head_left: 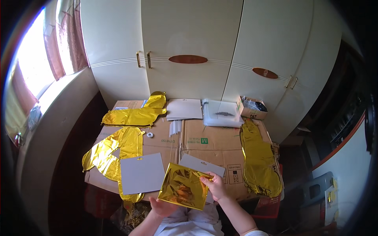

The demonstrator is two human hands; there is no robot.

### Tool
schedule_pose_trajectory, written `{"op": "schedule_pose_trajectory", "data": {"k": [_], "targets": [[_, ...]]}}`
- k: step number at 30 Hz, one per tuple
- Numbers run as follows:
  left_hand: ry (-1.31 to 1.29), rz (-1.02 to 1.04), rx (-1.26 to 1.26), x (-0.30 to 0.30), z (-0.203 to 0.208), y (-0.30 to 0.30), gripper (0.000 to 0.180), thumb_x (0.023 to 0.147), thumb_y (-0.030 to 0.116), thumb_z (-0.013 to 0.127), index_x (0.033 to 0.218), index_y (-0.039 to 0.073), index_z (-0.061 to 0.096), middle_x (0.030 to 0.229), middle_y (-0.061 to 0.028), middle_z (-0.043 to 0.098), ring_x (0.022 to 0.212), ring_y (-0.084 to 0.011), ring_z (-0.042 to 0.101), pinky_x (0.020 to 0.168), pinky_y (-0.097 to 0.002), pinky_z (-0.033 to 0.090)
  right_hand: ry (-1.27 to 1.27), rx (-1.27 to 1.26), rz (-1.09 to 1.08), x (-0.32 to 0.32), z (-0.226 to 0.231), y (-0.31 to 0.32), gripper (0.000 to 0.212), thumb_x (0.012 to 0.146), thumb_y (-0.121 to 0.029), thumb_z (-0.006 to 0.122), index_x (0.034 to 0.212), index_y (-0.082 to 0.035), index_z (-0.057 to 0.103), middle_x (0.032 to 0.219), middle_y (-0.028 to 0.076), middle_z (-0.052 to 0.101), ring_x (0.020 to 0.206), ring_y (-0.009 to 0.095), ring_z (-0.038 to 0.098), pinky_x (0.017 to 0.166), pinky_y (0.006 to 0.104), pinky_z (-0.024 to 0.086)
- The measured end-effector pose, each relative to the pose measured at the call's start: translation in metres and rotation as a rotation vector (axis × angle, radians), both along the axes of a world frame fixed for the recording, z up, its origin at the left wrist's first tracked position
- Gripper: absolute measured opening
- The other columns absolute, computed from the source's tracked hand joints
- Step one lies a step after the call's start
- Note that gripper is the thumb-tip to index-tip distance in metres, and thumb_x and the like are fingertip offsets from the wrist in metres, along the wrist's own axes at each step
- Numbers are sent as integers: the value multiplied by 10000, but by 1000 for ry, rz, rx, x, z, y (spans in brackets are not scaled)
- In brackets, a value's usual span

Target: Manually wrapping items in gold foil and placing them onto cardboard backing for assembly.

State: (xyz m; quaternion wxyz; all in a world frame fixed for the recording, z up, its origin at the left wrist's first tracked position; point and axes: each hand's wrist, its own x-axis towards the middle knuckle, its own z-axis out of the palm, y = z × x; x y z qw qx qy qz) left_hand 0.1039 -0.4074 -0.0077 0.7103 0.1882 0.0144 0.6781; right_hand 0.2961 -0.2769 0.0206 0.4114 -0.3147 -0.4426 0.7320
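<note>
A flat rectangle of shiny gold foil [183, 187], perhaps a folded foil balloon, is held tilted above the near edge of the table. My right hand [214, 187] pinches its upper right part, thumb on top. At its lower left edge, my left hand [161, 207] has the thumb held apart from the foil; its other fingers are partly hidden under the sheet. A grey-white card [142, 173] with a hang hole lies to the left. Another card [201, 163] is partly covered by the foil and my right hand.
Gold foil balloons lie flat at left [132, 141], far left [134, 117] and right [260, 161] on cardboard [165, 147]. At the back are stacked cards [184, 109], clear strips [175, 127], a translucent plastic container [222, 112] and a small box [254, 114]. A white roll [150, 135] sits nearby.
</note>
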Motion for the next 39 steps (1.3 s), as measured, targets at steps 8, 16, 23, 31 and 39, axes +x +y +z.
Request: {"op": "schedule_pose_trajectory", "data": {"k": [8,16,23,31,39], "targets": [[128,223,-470,9,10,-30,546,873,135,657,1373,41,458,1329,-143,570,1209,-321,571,1042,-504,454,-104,160,60,-9,-17,-46,369,957,-135,651,1283,9,556,1171,69,653,1048,109,605,909,243,480],[38,271,-566,-15,-3,-88,550,887,84,632,1392,20,422,1343,-167,551,1242,-339,544,1053,-533,440,-1176,1360,216,30,-2,-18,650,862,-452,685,1356,-58,531,1445,173,469,1349,371,425,1122,491,338],[43,223,-666,3,-8,-101,560,880,65,638,1397,47,422,1347,-155,544,1234,-342,545,1050,-550,432,-1187,1379,162,29,-30,-31,516,874,-388,683,1281,-78,615,1391,141,549,1324,355,472,1108,490,358],[31,68,-756,5,-16,-96,518,890,44,622,1376,40,441,1326,-147,561,1206,-333,566,1036,-543,444,-1106,1289,-48,21,-40,-42,273,865,-252,697,1096,-110,719,1268,29,655,1261,262,545,1078,452,399],[93,-91,-851,18,-16,-94,524,893,6,596,1391,38,439,1341,-158,565,1229,-312,564,1075,-521,424,-976,1354,-101,18,-33,-37,153,799,-118,704,951,-113,696,986,-10,662,924,190,626,840,365,512]]}}
